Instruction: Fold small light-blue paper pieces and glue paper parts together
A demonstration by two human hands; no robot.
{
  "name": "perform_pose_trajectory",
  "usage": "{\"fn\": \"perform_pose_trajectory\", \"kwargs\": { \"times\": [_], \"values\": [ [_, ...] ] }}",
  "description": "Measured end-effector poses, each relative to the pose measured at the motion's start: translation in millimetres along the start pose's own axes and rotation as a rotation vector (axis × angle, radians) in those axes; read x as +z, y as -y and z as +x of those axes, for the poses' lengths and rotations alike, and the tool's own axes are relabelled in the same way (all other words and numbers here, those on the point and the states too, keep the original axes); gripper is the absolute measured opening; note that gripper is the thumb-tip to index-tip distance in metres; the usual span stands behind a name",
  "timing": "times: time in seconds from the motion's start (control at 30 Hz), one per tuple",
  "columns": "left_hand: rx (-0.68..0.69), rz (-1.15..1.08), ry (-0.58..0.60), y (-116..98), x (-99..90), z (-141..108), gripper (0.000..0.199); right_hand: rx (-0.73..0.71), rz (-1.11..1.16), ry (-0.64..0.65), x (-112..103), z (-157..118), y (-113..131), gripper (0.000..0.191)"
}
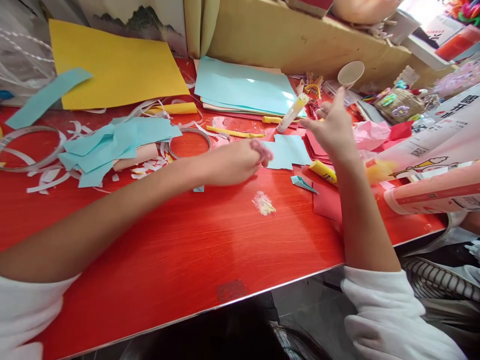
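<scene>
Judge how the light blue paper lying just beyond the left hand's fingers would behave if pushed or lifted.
The light blue paper looks thin and flat, so it would probably be light and bend when lifted by one edge. The red table looks glossy, so it may slide when pushed. Its stepped outline hints at overlapping pieces, which might shift apart.

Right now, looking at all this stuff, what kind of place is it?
It looks like a paper-craft table, though I can't tell whether it's at home or in a classroom. The clues are the cut light-blue paper pieces, a big yellow paper sheet and what seems a glue stick.
</scene>
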State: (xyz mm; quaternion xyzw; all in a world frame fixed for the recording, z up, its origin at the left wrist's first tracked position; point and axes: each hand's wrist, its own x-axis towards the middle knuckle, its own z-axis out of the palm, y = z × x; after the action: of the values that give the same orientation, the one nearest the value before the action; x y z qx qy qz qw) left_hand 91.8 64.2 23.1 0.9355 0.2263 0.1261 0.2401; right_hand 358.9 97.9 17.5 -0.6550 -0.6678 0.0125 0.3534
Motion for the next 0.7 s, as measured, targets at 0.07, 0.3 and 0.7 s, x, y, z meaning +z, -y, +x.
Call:
{"fn": "perform_pose_trajectory", "kwargs": {
  "times": [0.07, 0.3, 0.7],
  "values": [
    [0.104, 0.035, 0.047, -0.9, 13.4, -15.9, 0.030, 0.091, -0.032, -0.059, -19.4, -7.6, 20.6, 0.097],
    [0.180, 0.245, 0.004, -20.3, 40.7, -40.3, 0.049, -0.144, 0.060, -0.128, -43.2, -62.6, 92.6, 0.069],
    [0.346, 0.441, -0.306, -29.7, 45.5, -55.8, 0.022, -0.181, 0.029, 0.101, -6.5, -80.1, 75.2, 0.057]
  ]
}}
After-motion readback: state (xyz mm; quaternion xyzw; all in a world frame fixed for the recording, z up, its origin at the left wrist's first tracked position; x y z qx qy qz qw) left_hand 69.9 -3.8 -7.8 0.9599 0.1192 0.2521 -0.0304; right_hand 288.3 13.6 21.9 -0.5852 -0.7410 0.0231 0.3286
